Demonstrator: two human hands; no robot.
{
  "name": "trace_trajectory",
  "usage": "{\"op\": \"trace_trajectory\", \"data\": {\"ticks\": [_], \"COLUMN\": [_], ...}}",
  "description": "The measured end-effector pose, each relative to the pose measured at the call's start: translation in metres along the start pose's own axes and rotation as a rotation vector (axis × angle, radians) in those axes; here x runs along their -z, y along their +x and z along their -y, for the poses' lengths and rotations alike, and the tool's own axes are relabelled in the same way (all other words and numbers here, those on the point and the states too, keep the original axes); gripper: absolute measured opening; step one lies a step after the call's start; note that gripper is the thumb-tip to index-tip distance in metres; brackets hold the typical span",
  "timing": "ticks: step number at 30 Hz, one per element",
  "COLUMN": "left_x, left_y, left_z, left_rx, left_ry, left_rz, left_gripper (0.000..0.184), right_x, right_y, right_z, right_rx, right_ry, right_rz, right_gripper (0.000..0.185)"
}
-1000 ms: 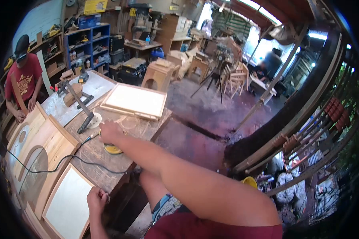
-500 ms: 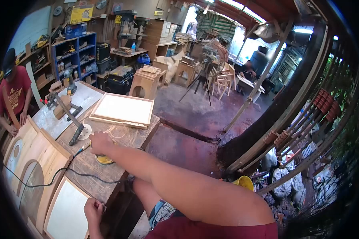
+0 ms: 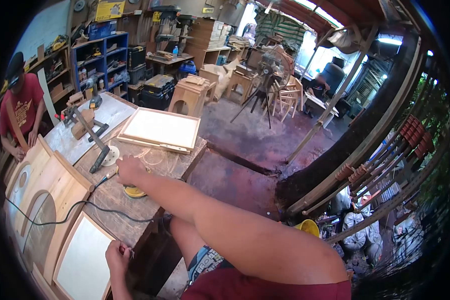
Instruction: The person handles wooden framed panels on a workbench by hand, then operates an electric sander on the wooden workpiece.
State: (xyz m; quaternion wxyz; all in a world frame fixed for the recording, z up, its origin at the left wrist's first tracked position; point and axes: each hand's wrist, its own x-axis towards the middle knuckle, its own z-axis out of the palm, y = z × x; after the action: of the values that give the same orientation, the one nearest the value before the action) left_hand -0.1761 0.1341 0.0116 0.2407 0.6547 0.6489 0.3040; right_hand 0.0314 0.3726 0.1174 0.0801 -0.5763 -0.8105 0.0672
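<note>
My right hand (image 3: 132, 170) is closed round the top of a yellow power sander (image 3: 134, 192), which stands on the worn wooden bench (image 3: 147, 212). Beside its cord lies a pale round sanding disc (image 3: 112, 155) with holes. Near the bench's front edge, my left hand (image 3: 117, 256) is closed in a pinch at the corner of a wood-framed white panel (image 3: 84, 257). Something small and thin sticks out between its fingertips, too small to name. A black cord (image 3: 105, 217) runs across the bench and over a curved wooden piece with an arched cutout (image 3: 60, 175).
More framed white panels (image 3: 160, 126) lie stacked at the bench's far end. A bar clamp (image 3: 96, 145) and a cordless drill (image 3: 95, 96) rest on the left. Across the bench, a person in a red shirt (image 3: 25, 107) holds a wooden strip. A standing fan (image 3: 271, 75) is farther back.
The whole view has shifted slightly to the right and down. My right hand stays on the sander, and my left hand keeps its pinch at the panel's corner.
</note>
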Motion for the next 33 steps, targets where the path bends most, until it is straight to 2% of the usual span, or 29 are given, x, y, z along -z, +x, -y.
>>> {"op": "trace_trajectory", "data": {"ticks": [9, 12, 18, 21, 24, 26, 33], "left_x": [0.005, 0.009, 0.006, 0.006, -0.006, 0.001, 0.005], "left_y": [0.0, 0.0, -0.001, -0.001, 0.009, 0.003, -0.001], "left_z": [-0.006, -0.016, -0.009, -0.008, 0.003, 0.003, -0.005], "left_rx": [-0.001, 0.061, 0.02, 0.033, -0.053, 0.013, 0.001], "left_ry": [0.012, -0.011, -0.031, -0.01, 0.038, -0.029, -0.034], "left_rz": [0.018, 0.039, 0.022, 0.021, -0.04, 0.007, 0.016], "left_gripper": [0.025, 0.025, 0.024, 0.026, 0.027, 0.029, 0.022], "right_x": [0.004, 0.004, 0.002, -0.004, 0.008, 0.005, 0.003], "right_y": [-0.001, -0.002, -0.002, -0.003, 0.008, 0.0, -0.001], "right_z": [0.003, 0.003, 0.004, -0.001, 0.0, 0.003, 0.003], "right_rx": [-0.029, -0.028, -0.04, -0.03, 0.014, -0.012, -0.041], "right_ry": [0.032, 0.023, 0.023, 0.049, 0.018, 0.005, 0.028], "right_rz": [0.003, -0.009, -0.002, 0.0, -0.044, 0.033, 0.006], "right_gripper": [0.051, 0.051, 0.051, 0.053, 0.057, 0.06, 0.058]}}
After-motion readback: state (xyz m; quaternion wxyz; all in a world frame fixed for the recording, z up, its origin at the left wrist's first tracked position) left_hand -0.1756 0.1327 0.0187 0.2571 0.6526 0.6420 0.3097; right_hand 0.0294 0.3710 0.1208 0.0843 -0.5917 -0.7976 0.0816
